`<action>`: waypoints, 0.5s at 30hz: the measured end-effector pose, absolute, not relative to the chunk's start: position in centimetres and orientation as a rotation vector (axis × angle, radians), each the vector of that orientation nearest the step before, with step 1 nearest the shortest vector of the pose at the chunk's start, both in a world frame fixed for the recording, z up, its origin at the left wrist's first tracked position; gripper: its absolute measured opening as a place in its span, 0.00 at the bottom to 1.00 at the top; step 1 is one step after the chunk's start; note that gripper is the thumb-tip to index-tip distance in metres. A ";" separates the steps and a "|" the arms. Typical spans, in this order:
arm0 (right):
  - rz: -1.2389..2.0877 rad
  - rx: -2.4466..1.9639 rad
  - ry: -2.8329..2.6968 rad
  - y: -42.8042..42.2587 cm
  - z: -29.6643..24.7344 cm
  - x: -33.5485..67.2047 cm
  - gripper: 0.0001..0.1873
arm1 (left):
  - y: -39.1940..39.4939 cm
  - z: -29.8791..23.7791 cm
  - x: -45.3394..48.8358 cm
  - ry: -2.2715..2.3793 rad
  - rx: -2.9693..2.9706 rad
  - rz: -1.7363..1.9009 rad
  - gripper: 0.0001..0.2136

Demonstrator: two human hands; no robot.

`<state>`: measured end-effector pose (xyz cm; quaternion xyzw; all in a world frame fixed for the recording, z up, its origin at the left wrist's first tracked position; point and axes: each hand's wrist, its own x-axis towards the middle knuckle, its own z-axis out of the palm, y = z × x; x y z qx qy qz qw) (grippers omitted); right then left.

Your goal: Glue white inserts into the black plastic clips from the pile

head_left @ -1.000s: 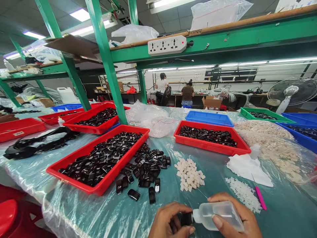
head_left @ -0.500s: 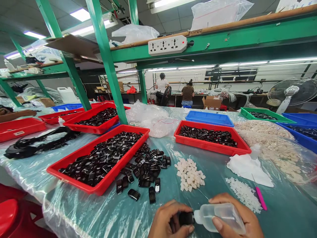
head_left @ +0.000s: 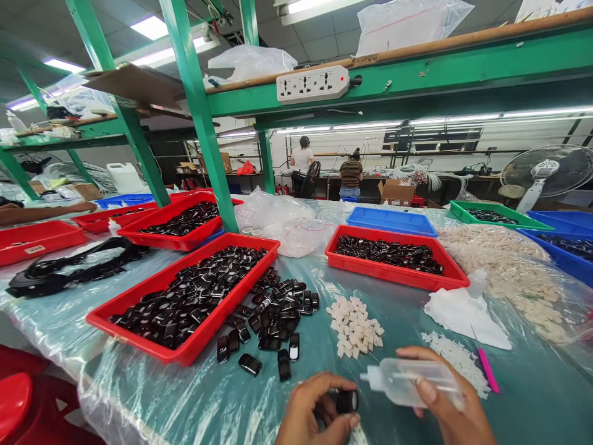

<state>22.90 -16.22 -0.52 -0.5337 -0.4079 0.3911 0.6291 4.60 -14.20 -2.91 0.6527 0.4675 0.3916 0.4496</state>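
Observation:
Between the thumb and fingers of my left hand [head_left: 312,411] is a small glossy black plastic housing [head_left: 346,402], its pale end facing right. My right hand [head_left: 449,402] grips a translucent squeeze bottle [head_left: 412,382], nozzle pointing left. The nozzle tip is a short way from the housing and does not touch it. Ahead of my hands lies a pile of small cream-white blocks [head_left: 354,327]. A heap of loose black housings [head_left: 278,315] spreads to the left of it. Right of the bottle are small translucent white pieces [head_left: 456,361] and a pink-handled needle tool [head_left: 487,371].
A red tray [head_left: 171,352] full of black housings stands on the left, another red tray [head_left: 398,278] further back. A white cloth [head_left: 467,315] and a clear bag of cream blocks [head_left: 528,278] lie right. A green post [head_left: 204,117] rises behind. A co-worker's arm [head_left: 46,213] reaches in at far left.
My right hand has drawn the bottle's nozzle away from the black housing, to the right and slightly up. The housing has turned in my left hand. At far left, the co-worker's arm has reached further right.

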 end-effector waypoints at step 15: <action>0.405 -1.661 -1.329 -12.1 -4.3 27.8 0.25 | -14.2 -4.8 5.1 0.945 1.171 0.981 0.25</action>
